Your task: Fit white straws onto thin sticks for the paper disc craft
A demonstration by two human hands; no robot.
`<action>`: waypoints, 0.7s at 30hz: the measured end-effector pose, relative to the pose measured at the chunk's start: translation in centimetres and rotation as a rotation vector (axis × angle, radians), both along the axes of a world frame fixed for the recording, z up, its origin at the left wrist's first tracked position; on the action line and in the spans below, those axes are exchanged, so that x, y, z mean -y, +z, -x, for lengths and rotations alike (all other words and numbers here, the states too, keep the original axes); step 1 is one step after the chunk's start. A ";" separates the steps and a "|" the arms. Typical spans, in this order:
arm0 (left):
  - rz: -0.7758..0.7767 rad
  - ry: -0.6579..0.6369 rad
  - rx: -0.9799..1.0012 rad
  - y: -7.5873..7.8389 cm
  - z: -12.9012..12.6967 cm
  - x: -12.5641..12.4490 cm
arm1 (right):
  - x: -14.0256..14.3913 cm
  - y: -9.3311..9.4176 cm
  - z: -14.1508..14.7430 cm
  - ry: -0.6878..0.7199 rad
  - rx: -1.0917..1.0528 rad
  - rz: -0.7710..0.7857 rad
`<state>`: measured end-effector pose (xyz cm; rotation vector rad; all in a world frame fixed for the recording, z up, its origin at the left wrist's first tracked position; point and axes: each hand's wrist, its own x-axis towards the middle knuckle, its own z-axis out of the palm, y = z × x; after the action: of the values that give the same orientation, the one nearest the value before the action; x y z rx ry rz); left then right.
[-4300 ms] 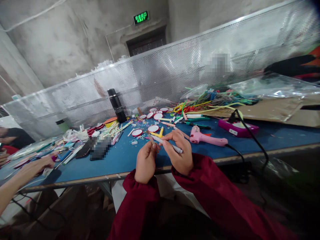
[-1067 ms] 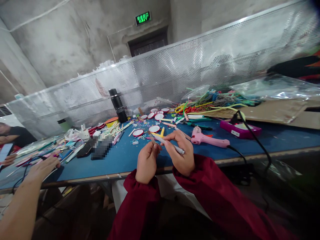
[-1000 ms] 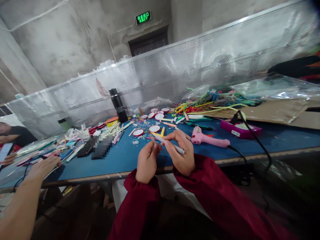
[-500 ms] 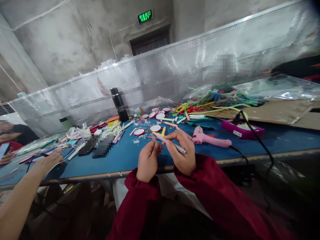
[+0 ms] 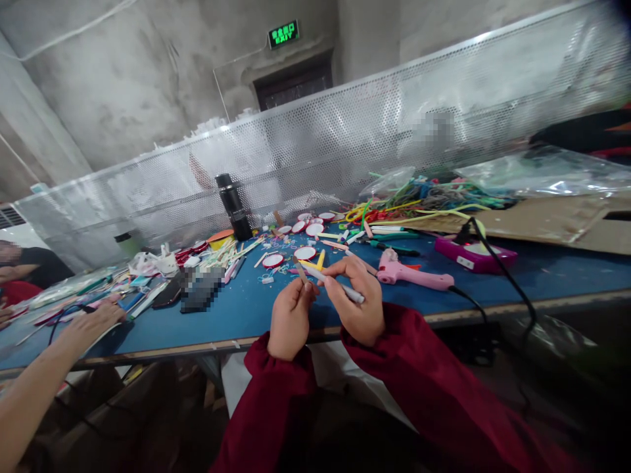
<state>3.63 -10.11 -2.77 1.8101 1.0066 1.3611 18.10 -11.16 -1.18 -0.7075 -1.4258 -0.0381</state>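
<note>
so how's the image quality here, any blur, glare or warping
Head view: hands and the marker are fairly sharp; the table edge bows from wide-angle distortion; corners darken and smear; light flares off the perforated screen; some patches are pixelated.

pixel-blurred patch (image 5: 202, 289) on table (image 5: 246, 315)

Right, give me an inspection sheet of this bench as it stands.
Surface: blue table, crowded at the back.
Job's things: white pen, small stick.
Clutter: red-rimmed discs, coloured strips, black flask.
Hands: right hand holds the pen; left hand pinches the stick.
Cables: black cord from pink glue gun.
Surroundings: perforated metal screen, another person's hand.
</note>
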 end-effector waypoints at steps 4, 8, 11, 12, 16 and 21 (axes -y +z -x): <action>-0.008 0.020 -0.010 0.1 0.0 0.1 | -0.1 -0.1 0.0 -0.019 -0.016 0.028; -0.017 0.017 -0.015 0.1 0.1 0.0 | -0.1 0.0 0.0 -0.019 -0.004 0.017; -0.016 0.018 -0.012 -0.1 0.1 -0.1 | 0.0 0.1 0.0 -0.010 0.007 0.000; -0.017 0.019 -0.009 -0.1 0.1 -0.1 | 0.0 0.1 0.0 -0.005 0.008 -0.009; -0.013 0.002 0.008 0.0 0.0 0.0 | 0.1 0.2 0.0 0.021 0.016 -0.025; -0.011 -0.004 0.008 0.0 -0.1 0.1 | 0.2 0.3 0.1 0.035 0.028 -0.018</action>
<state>3.71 -10.17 -2.73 1.8124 0.9917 1.3734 18.01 -11.32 -0.87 -0.6699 -1.4621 -0.0336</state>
